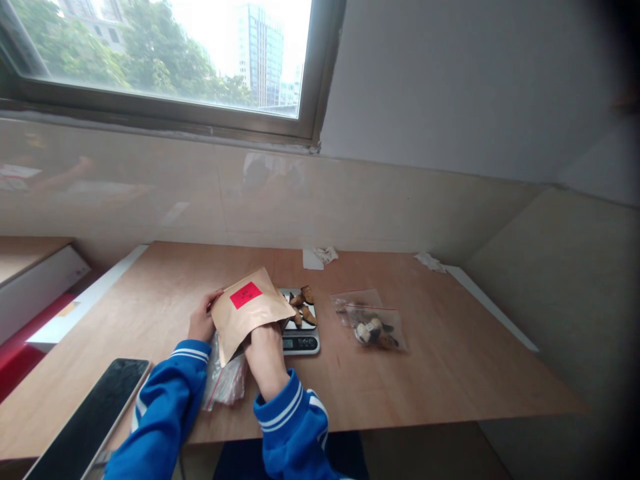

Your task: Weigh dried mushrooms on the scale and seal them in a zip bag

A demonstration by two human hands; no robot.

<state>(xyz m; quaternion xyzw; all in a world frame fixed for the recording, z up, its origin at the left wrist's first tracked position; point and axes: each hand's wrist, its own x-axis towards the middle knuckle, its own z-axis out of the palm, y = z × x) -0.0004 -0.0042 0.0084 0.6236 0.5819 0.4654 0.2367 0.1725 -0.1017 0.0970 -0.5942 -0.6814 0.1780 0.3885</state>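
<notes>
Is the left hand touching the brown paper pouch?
Touching. The head view shows the left hand gripping the brown paper pouch at its left edge.

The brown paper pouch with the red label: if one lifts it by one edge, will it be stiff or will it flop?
Probably fairly stiff: the pouch shows a flat face while the left hand holds only its edge. Likely light, since it looks thin and barely bulges. Its mouth may gape, as the right hand reaches inside it.
</notes>
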